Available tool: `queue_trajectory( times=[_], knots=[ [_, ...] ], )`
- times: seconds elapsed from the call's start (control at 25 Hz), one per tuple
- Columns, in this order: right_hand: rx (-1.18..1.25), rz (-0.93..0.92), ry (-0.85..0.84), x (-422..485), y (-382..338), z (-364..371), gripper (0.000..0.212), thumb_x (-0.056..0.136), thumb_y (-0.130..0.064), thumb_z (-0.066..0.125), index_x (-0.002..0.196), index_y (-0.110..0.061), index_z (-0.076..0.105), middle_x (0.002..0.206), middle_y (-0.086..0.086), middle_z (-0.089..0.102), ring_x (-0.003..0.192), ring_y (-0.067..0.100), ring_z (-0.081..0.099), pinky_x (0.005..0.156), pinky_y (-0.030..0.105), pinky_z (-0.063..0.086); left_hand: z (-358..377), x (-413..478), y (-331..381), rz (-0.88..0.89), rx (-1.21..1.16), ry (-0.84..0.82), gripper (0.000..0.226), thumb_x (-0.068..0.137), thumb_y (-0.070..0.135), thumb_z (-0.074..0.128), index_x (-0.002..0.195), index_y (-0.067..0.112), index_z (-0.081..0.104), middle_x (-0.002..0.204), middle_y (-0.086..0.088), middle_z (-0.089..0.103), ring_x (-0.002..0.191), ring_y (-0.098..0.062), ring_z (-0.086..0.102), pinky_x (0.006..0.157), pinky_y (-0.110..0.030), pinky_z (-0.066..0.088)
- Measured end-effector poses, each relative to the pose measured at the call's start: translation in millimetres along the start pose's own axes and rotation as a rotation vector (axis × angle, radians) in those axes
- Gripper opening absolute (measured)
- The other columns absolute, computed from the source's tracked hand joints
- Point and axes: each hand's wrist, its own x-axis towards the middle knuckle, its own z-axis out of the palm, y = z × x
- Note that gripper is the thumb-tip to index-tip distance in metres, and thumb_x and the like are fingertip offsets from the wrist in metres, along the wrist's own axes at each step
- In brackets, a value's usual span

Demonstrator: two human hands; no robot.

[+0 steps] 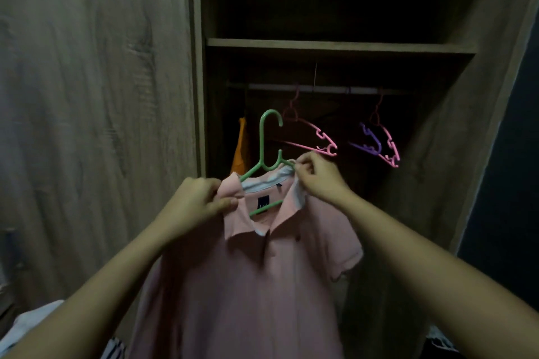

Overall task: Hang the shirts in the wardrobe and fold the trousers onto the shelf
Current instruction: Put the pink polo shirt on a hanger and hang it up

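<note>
I see both forearms raised in front of the open wooden wardrobe (198, 67), holding a pink short-sleeved polo shirt (248, 271) up by its collar. The left hand (198, 201) is curled at the shirt's shoulder, with the thumb pressing fabric against the bent fingers. The right hand (316, 178), slightly higher, pinches the other side of the collar together with one arm of the green plastic hanger (264, 140). That hanger sits inside the neck opening, hook upright and clear of the metal rail (320, 88) above. From the rail I can make out a pink plastic hanger (320, 137), a purple plastic hanger (372, 143) and an orange garment (240, 148) hanging.
</note>
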Motion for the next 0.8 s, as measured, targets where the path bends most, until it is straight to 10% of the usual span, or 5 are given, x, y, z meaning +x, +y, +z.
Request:
queue_trajectory(
  times=[0.12,0.24,0.48,0.8],
  knots=[
    [0.446,0.241,-0.347,-8.6,-35.6,33.0,0.023,0.099,-0.026,0.041,0.087,-0.013,0.055,0.077,0.004,0.060,0.067,0.014,0.057,0.063,0.023,0.045,8.7,-6.4,14.9,-0.056,0.084,0.015,0.030,0.086,0.041,0.062,0.075,0.015,0.050,0.068,-0.003,0.054,0.069,-0.024,0.053,0.053,-0.032,0.025],
    [0.744,0.362,-0.269,4.8,-52.1,42.1,0.020,0.096,-0.024,0.051,0.084,-0.009,0.055,0.057,-0.001,0.061,0.053,0.007,0.057,0.058,0.021,0.043,20.9,0.4,32.8,-0.103,0.143,0.021,0.025,0.089,0.038,0.056,0.089,0.014,0.053,0.089,-0.009,0.063,0.085,-0.029,0.060,0.063,-0.029,0.038],
    [0.537,0.343,-0.035,60.3,-35.1,25.5,0.015,0.090,-0.015,0.058,0.097,-0.003,0.064,0.068,0.005,0.066,0.062,0.014,0.063,0.053,0.023,0.046,49.3,18.7,71.2,-0.128,-0.375,-0.235,0.070,0.086,0.027,0.059,0.147,0.022,0.024,0.107,0.000,0.061,0.084,-0.011,0.063,0.068,-0.021,0.053],
    [0.308,-0.028,-0.066,168.4,7.0,29.5,0.023,0.093,-0.015,0.053,0.110,-0.008,0.067,0.103,0.011,0.069,0.099,0.021,0.063,0.084,0.030,0.048,113.2,92.3,67.8,0.010,-0.454,0.132,0.072,0.088,0.038,0.057,0.149,0.025,0.020,0.115,0.009,0.063,0.098,0.002,0.059,0.089,-0.014,0.048]
  ],
)
